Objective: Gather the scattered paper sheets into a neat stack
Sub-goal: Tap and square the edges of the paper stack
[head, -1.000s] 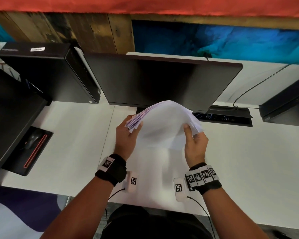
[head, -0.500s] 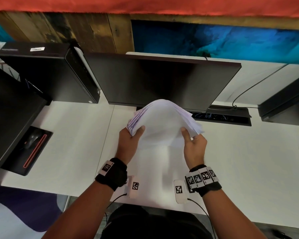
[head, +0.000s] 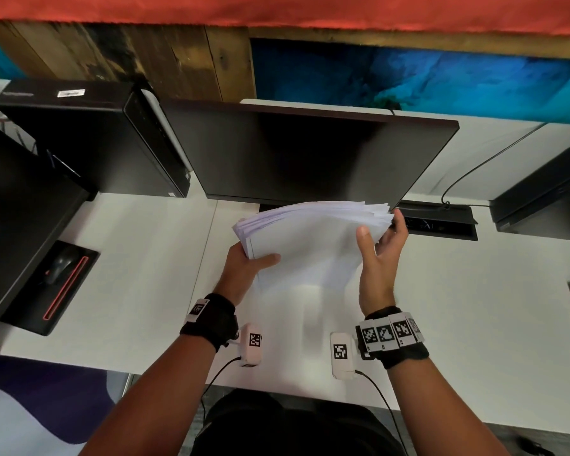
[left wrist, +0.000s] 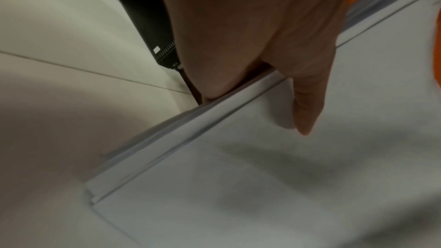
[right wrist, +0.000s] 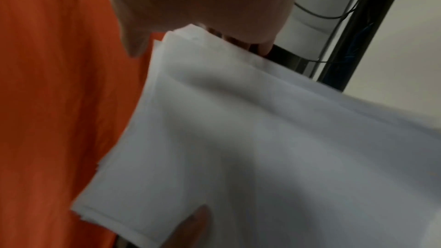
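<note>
head view shows your left hand (head: 244, 268) pinching the paper stack (head: 310, 245) held above the desk (head: 474, 307) near its front edge, right hand (head: 380, 255) loosely open at the splayed corner, so tap edges flush.

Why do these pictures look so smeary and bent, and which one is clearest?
Head view is clearest, though its wide lens bows the black monitor and the white desk; a soft shadow lies under the white paper stack. Left wrist view: left hand and sheets are soft and dim. Right wrist view: right hand is blurred.
</note>
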`<state>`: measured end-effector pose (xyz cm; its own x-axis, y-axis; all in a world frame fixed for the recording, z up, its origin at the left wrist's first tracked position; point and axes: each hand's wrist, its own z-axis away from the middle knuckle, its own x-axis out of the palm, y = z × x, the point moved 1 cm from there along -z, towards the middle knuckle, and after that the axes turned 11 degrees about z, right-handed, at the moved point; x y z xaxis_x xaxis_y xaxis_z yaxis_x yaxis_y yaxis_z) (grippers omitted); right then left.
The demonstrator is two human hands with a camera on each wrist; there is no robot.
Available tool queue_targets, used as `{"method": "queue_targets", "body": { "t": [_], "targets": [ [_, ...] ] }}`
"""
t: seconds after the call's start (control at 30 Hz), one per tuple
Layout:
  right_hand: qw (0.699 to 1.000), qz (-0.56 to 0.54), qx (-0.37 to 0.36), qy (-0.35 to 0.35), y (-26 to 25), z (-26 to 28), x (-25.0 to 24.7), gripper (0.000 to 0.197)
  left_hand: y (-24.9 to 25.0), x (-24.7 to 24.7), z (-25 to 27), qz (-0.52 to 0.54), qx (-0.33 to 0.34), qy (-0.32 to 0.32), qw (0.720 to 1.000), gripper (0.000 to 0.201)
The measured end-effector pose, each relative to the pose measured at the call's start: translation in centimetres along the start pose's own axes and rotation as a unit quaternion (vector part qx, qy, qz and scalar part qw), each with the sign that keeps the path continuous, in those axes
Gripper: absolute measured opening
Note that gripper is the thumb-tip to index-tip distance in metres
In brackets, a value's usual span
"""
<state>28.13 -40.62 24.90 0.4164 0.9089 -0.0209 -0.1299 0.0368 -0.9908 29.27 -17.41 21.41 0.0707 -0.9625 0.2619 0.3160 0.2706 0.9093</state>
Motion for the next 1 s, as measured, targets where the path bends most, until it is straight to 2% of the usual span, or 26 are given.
{"method": "queue_targets", "body": {
  "t": [0.2,0.4,0.5,0.63,0.77,0.9,1.0],
  "targets": [
    [0.998,0.031,0.015,0.056,-1.2,-1.4,1.9,0.094,0.0,0.0,0.2,0.016,-0.008,-0.009,1.0,0.048],
    [0.996,0.052,0.015,0.074,-1.0,-1.6,1.7,0.078,-0.1,-0.1,0.6,0.014,-0.016,-0.018,1.0,0.043],
    [0.993,0.066,0.025,0.09,-1.5,-1.5,1.8,0.078,-0.4,-0.3,0.7,0.023,-0.011,-0.017,1.0,0.046],
    [0.992,0.078,0.017,0.097,-1.5,-1.6,1.8,0.063,-0.6,-0.4,0.8,0.022,0.002,-0.017,1.0,0.049],
    [0.991,0.086,0.021,0.103,-1.9,-1.3,1.9,0.068,-0.8,-0.3,0.8,0.019,0.005,-0.016,1.0,0.05],
    [0.988,0.102,0.011,0.112,-1.9,-1.4,1.9,0.058,-0.9,-0.4,0.9,0.009,0.007,-0.022,1.0,0.05],
    [0.988,0.098,0.013,0.114,-2.1,-1.4,1.8,0.061,-0.9,-0.4,1.0,0.007,0.015,-0.026,1.0,0.051]
  ]
}}
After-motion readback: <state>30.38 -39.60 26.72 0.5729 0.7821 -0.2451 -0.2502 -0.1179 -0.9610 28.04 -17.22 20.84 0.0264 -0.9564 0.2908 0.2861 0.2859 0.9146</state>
